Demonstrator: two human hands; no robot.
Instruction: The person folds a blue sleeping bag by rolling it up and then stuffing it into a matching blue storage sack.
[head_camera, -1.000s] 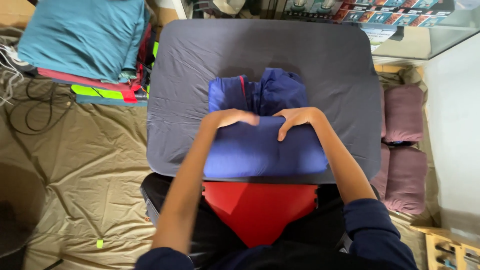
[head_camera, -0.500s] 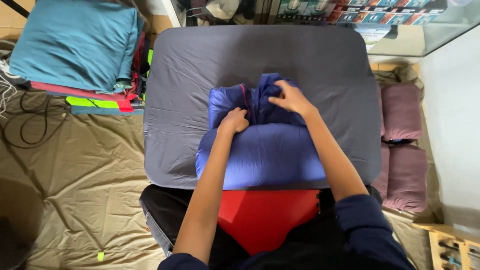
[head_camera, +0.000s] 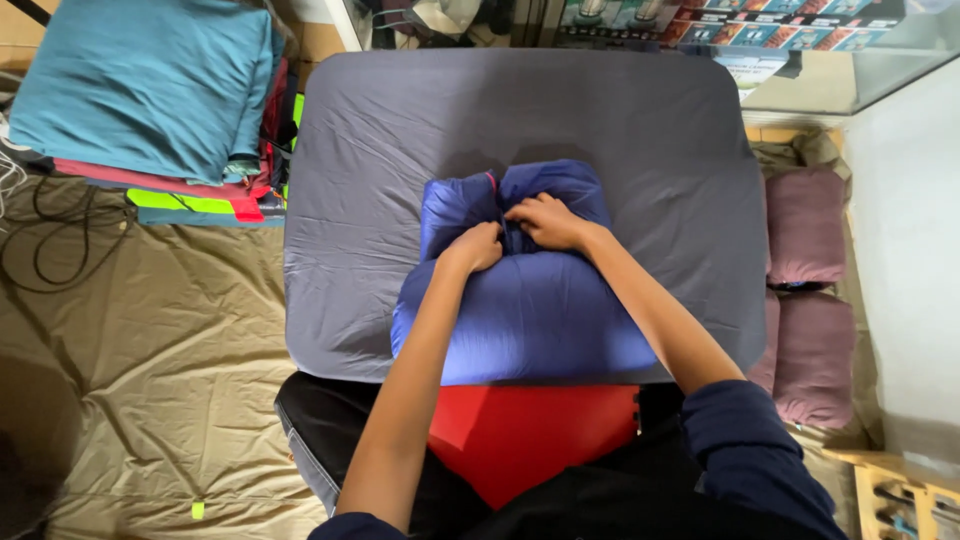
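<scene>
Blue puffy garment (head_camera: 530, 310): my left hand (head_camera: 474, 247) and right hand (head_camera: 545, 221) have closed in, now gripping its middle fold on the grey pad (head_camera: 400, 130).

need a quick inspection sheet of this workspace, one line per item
surface: grey sheet-covered padded table, bare around the garment
job's things: puffy blue quilted garment lying bunched at the table's near edge, with two rounded lobes at its far end; a red fabric piece shows below the edge
clutter: folded teal cloth on a stack of red and neon-green items, on the floor at the left
hands: left hand and right hand both closed on the garment's middle, close together
cables: black cable loops on the tan floor sheet
surroundings: two mauve cushions to the right, printed boxes beyond the table
</scene>
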